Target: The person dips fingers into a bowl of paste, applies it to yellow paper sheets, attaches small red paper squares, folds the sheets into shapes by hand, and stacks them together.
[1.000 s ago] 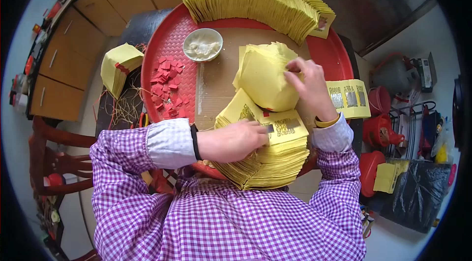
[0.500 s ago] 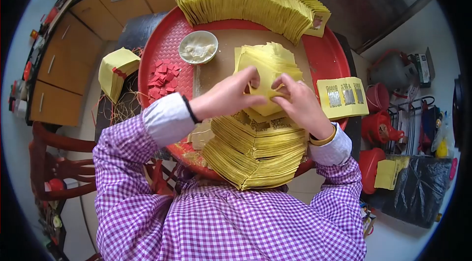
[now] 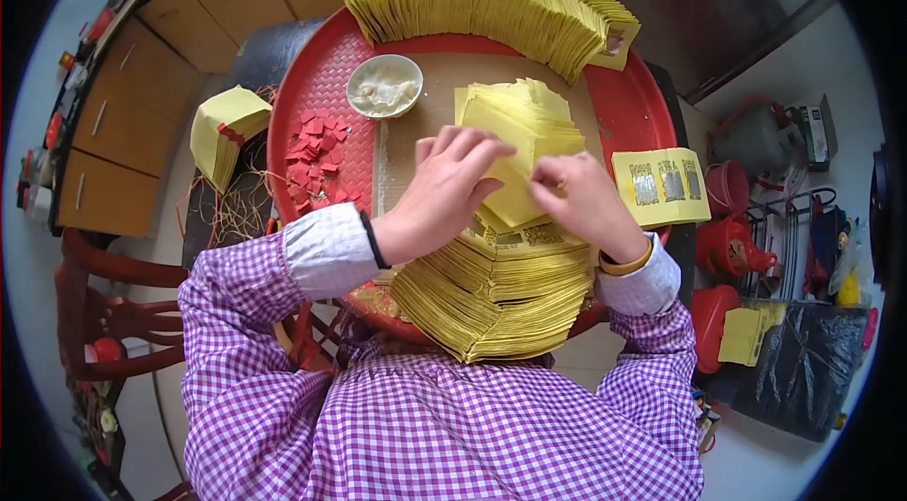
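My left hand (image 3: 442,191) is open, its fingers stretched and spread over the left side of a yellow paper sheet (image 3: 515,185). Over the sheet's right side, the curled fingers of my right hand (image 3: 578,202) are closed; whatever they may hold is hidden. Beneath and behind the sheet lies a fanned pile of yellow paper (image 3: 539,112). Closer to my body is a thick stack of folded yellow papers (image 3: 487,303), with dark printed patches on its top.
A red round tray (image 3: 321,85) carries a bowl of pale paste (image 3: 385,87), red paper pieces (image 3: 316,153), a cardboard sheet (image 3: 406,137) and a long row of folded yellow papers (image 3: 472,0). Printed yellow paper (image 3: 661,187) lies at its right edge; a yellow bundle (image 3: 227,133) sits left.
My left hand has moved slightly left and down, and its bent fingers have straightened and spread. My right hand has moved slightly down, its fingers curling more tightly.
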### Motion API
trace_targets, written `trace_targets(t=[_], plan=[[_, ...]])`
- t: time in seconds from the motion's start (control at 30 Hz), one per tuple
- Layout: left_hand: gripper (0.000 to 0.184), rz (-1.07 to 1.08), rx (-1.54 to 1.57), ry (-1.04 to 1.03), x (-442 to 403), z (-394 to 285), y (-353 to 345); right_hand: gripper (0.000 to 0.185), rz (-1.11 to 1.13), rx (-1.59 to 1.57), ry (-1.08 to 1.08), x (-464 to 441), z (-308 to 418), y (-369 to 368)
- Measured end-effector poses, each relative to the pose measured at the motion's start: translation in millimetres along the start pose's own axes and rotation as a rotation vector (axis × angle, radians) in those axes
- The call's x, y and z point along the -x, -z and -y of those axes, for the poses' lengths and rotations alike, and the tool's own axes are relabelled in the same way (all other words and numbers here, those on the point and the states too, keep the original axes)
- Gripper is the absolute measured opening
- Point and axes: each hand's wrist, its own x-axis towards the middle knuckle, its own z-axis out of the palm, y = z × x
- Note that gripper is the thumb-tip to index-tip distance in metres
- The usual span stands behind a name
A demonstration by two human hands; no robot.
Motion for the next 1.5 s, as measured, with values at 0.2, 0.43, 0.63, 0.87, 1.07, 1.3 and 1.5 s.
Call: trace_targets(t=[0.2, 0.43, 0.63, 0.87, 1.07, 1.3, 1.5], plan=[[0.013, 0.674, 0.055, -0.226, 38, -24, 3, 0.017, -0.261, 0.023, 0.023, -21, -22, 5], [0.007, 0.507, 0.585, 0.382, -10, 16, -9, 0.030, -0.151, 0.021, 0.197, 14, 22, 3], [0.018, 0.362, 0.414, 0.340, -22, 26, -6, 0.030, 0.032, -0.107, -0.105, 1, 16, 0], [0.032, 0.349, 0.347, 0.329, -3, 1, 14, 0.030, -0.007, -0.184, -0.030, 9, 7, -2], [0.035, 0.090, 0.272, 0.115, -8, -3, 1, 0.015, 0.057, -0.085, -0.008, 10, 16, 3], [0.027, 0.239, -0.019, -0.402, 25, -16, 4, 0.015, -0.206, 0.054, -0.040, -17, -19, -1], [0.018, 0.710, 0.624, 0.496, 6, -3, 11, 0.029, -0.383, 0.063, 0.220, -5, 0, 17]])
